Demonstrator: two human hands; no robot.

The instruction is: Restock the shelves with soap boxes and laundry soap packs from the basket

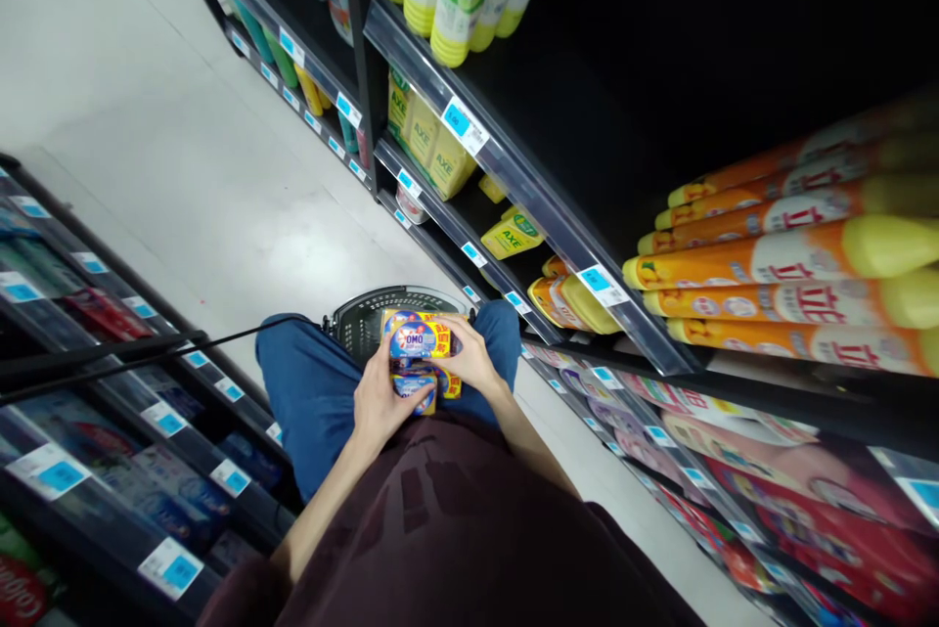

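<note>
Left shelf (113,515): tagged rails, well apart from the hands.
Left hand (377,402): grip closed on the left end of the upper OMO pack (418,339), thumb over the lower OMO pack (409,384).
Basket (356,324): dark, perforated, just beyond the packs, between the knees (503,319).
Upper OMO pack: inside the grip, between both hands; I judge its long axis sideways, hand to hand, neither hand nearer.
Lower OMO pack: on the body side; its support I cannot tell.
Right hand (475,361): grip closed on the upper OMO pack's right end.
Right shelf (532,206): orange-and-yellow bottles (770,260).
</note>
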